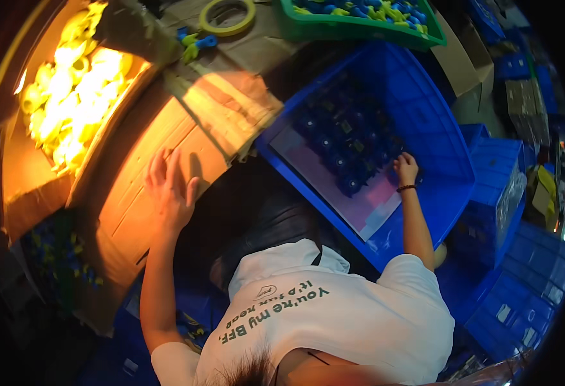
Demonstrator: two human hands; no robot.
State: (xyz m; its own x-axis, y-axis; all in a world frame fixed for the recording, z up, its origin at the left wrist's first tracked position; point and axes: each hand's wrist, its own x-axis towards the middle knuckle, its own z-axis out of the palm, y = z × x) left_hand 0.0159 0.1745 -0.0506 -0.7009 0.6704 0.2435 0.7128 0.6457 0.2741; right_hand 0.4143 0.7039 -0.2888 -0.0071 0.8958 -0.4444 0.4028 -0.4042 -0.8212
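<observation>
Far left: an open cardboard box (35,174) full of yellow plastic parts (70,96), brightly lit and washed out. Below it, in shadow, a dark heap of small blue and yellow pieces (60,254); I can't make out more.

My left hand (170,190) lies flat on a cardboard sheet (138,193) that leans beside the box. Fingers spread wide, palm down, holding nothing. A folded cardboard flap (231,112) sits just right of my fingertips.

Top centre: a roll of yellow tape (228,16) on cardboard, with one blue and yellow toy piece (195,44) just left of it. My white T-shirt (334,315) fills the bottom middle.

Right of centre: a big blue plastic crate (437,122), tilted toward me. Inside it, dark blue wheel-like parts (343,138) are piled over a clear plastic liner (350,193). My right hand (406,168) is down inside the crate at the right edge of that pile, with a dark band on the wrist. Fingers curled in close, touching the parts; I cannot tell whether they actually grip one, it is too dark and small.

Top right: a green crate (360,32) of mixed blue and yellow-green pieces, just behind the blue crate. Far right: stacked blue bins (527,257) and cardboard boxes (469,71).
</observation>
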